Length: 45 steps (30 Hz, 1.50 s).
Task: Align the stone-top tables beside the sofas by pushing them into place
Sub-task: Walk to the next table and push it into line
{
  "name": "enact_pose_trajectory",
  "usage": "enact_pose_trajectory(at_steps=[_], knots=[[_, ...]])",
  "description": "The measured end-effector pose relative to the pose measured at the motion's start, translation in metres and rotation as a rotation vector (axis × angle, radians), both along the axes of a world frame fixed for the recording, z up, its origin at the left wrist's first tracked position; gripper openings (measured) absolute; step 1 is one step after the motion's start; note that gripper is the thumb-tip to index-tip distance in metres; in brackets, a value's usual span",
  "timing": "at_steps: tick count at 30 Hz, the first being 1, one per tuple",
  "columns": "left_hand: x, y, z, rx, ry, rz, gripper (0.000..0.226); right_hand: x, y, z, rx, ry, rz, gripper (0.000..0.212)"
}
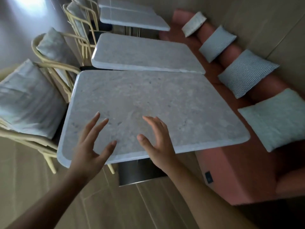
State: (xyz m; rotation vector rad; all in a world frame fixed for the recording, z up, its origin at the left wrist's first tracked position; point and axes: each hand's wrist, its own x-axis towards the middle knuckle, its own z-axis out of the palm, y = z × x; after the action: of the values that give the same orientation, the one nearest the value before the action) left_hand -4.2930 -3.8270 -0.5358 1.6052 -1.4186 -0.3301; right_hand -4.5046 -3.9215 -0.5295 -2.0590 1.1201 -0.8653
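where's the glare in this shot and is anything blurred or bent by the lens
In the head view, a washed-out bright glare sits in the top left corner; the far table and the chairs by it look soft and smeared; the wide lens tilts and bows the nearest table edges and the sofa; both hands, left hand and right hand, are fairly sharp.

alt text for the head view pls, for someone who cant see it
Two bare hands, left and right, fingers spread, hover over the near edge of the nearest stone-top table. More tables line up beyond it, with cushioned chairs on the left and an orange sofa with pillows on the right.
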Motion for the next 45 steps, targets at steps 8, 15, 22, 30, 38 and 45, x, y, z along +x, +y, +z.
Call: enact_pose_trajectory(at_steps=[8,15,22,30,38,45], knots=[[0.031,-0.035,-0.096,0.526,-0.646,-0.069,0.123,0.006,-0.039,-0.081,-0.081,0.855,0.219,0.110],[0.050,-0.044,-0.122,0.594,-0.858,-0.118,0.120,0.017,-0.044,-0.110,-0.161,0.932,0.162,0.111],[0.052,-0.044,-0.125,0.546,-0.899,-0.113,0.116,0.020,-0.044,-0.113,-0.159,0.933,0.139,0.111],[0.054,-0.045,-0.127,0.533,-0.927,-0.116,0.117,0.021,-0.044,-0.114,-0.176,0.937,0.125,0.114],[0.056,-0.047,-0.132,0.446,-0.924,-0.107,0.117,0.023,-0.043,-0.116,-0.208,0.930,0.111,0.113],[0.061,-0.051,-0.138,0.369,-0.934,-0.110,0.116,0.026,-0.045,-0.119,-0.222,0.924,0.101,0.113]])
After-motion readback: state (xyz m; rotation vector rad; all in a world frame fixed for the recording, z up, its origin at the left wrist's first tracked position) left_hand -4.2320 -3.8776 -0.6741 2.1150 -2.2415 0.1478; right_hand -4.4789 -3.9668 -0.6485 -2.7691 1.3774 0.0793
